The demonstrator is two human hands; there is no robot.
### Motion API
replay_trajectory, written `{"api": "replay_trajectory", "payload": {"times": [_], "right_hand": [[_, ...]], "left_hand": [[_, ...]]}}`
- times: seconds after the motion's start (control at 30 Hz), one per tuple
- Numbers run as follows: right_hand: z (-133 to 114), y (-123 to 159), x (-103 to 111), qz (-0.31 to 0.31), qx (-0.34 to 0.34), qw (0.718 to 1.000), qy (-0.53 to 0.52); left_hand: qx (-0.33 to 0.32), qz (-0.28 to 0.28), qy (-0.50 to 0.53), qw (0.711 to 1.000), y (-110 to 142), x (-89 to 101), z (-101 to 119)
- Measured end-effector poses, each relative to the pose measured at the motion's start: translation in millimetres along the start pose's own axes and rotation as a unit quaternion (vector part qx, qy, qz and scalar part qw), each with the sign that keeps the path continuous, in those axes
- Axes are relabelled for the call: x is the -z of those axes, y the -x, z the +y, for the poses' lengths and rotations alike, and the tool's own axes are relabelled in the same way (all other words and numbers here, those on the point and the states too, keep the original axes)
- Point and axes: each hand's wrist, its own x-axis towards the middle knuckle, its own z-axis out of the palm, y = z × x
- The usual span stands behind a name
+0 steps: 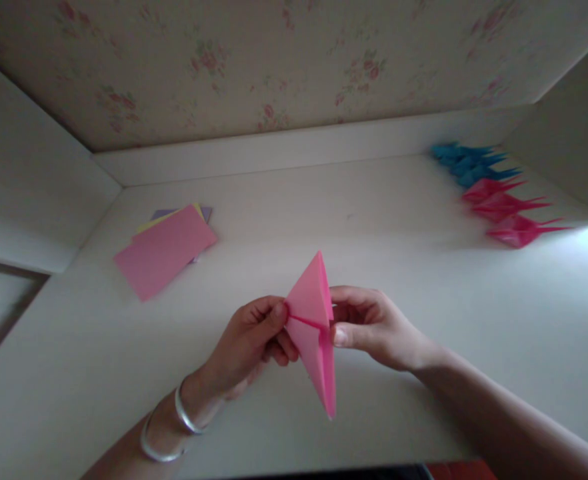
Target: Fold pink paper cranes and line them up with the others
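Where the white surface (404, 413) ends beyond the hands, a white strip (274, 152) runs along the foot of a wall (174, 87) covered in faded floral paper. White panels (24, 153) stand to the far left of the hands, a grey side wall (569, 127) rises to the far right, and bright light falls on the surface at the right edge.

Directly between the 2 hands is a piece of folded pink paper (309, 303), with 1 point facing away from the person and 1 facing toward them, and a crease crossing its middle. The left hand (254, 340) pinches its left corner between thumb and fingers. The right hand (374, 327) is partly closed, its thumb and fingertips at the right edge of the paper. On the left wrist are 2 silver bangles (188, 415).

Beyond and left of the left hand lie loose sheets: pink (167, 253) on top, with yellow (147, 225) and purple (207, 213) showing beneath. Beyond and right of the right hand, 3 pink folded figures (518, 231) sit in a row with a cluster of blue folded figures (474, 165), which overlap too much to count.
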Motion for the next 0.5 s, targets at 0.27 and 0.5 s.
{"api": "replay_trajectory", "payload": {"times": [0.27,0.5], "right_hand": [[-0.2,1.4,-3.3,0.008,0.03,0.999,-0.009],[-0.4,1.7,-4.4,0.076,0.052,0.993,0.07]], "left_hand": [[0.005,-0.01,0.022,1.0,-0.5,0.7,-0.6],[-0.052,0.007,-0.034,0.998,-1.9,0.5,-4.1]]}}
